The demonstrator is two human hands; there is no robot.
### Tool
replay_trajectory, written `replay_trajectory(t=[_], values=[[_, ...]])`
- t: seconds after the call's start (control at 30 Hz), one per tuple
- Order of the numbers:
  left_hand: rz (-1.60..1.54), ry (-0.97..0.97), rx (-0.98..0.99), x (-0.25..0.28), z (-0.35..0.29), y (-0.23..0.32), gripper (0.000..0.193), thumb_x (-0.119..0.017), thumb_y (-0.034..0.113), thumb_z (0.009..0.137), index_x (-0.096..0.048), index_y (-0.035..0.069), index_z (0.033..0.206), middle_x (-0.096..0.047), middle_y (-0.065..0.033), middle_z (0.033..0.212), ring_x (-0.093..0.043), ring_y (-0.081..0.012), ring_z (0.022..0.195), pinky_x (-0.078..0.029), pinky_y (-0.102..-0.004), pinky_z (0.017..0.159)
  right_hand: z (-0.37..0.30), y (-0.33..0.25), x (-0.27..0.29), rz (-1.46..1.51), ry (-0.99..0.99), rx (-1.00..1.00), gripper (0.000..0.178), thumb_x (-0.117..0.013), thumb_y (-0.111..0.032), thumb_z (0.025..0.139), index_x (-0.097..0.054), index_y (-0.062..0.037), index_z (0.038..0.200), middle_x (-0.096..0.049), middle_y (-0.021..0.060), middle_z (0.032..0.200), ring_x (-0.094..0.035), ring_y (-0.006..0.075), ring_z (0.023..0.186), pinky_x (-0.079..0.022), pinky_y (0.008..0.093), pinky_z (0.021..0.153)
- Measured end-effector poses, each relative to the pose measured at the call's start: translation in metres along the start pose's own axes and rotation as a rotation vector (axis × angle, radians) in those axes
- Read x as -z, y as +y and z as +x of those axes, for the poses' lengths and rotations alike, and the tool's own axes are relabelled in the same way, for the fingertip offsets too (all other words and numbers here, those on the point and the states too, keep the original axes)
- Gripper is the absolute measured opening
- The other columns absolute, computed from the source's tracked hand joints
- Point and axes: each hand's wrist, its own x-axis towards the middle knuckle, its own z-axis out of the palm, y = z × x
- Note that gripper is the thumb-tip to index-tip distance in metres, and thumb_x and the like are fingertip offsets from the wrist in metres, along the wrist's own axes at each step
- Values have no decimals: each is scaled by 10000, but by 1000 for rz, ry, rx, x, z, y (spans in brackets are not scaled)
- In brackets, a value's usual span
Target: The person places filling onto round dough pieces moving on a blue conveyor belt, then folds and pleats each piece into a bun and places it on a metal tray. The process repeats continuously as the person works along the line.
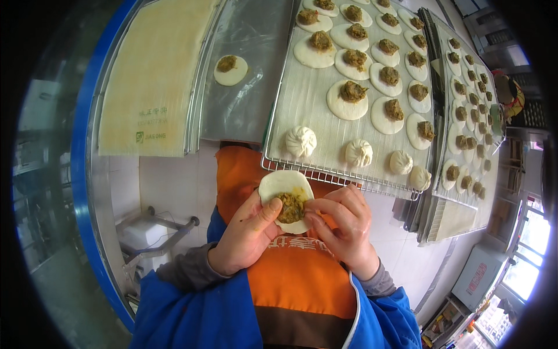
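Note:
My left hand [244, 235] cradles a round white dough wrapper [280, 185] with a mound of brown filling [290, 207] in its middle, thumb pressed beside the filling. My right hand [344, 224] pinches the wrapper's right edge with its fingertips. Both hands are held over my orange apron, just below the near edge of a wire tray [308, 104]. The tray holds several pleated finished buns [300, 141] in its near row and several open wrappers with filling [347, 96] behind them.
A single filled wrapper [231, 70] lies on a grey sheet to the left of the tray. A cream-coloured mat [154, 75] lies further left. More trays of filled wrappers [468, 110] run along the right. Another person's sleeve [511, 93] shows at the far right.

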Motion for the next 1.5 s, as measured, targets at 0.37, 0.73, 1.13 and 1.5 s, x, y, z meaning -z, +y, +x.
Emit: replay_trajectory(t=[0.37,0.73,1.13,1.5], values=[[85,16,35,12,-5,-15,411,-477,144,1067,-387,39,1454,-519,-106,1392,-539,-222,1269,-466,-409,1076,-8,-2,-6,32,-109,-96,182,-785,-52,728,-694,-69,884,-611,38,788,-576,232,727,-467,356,663],[66,57,115,28,1,-10,436,-457,139,1069,-356,35,1480,-514,-132,1417,-532,-274,1310,-481,-467,1070,24,17,-7,272,36,-358,101,-635,82,785,-620,-15,808,-602,44,801,-557,127,703,-454,255,664],[18,-13,235,46,2,-1,456,-458,226,1079,-341,57,1485,-540,-165,1395,-615,-284,1209,-590,-443,913,65,55,-33,-297,87,-40,134,-768,-72,784,-689,-77,892,-617,33,817,-609,227,735,-474,353,649],[127,16,174,48,6,-4,440,-463,205,1077,-353,53,1475,-552,-147,1372,-613,-273,1203,-597,-424,889,74,52,-25,-475,-33,100,210,-824,-185,725,-704,-115,884,-642,1,811,-605,218,774,-453,358,698]])
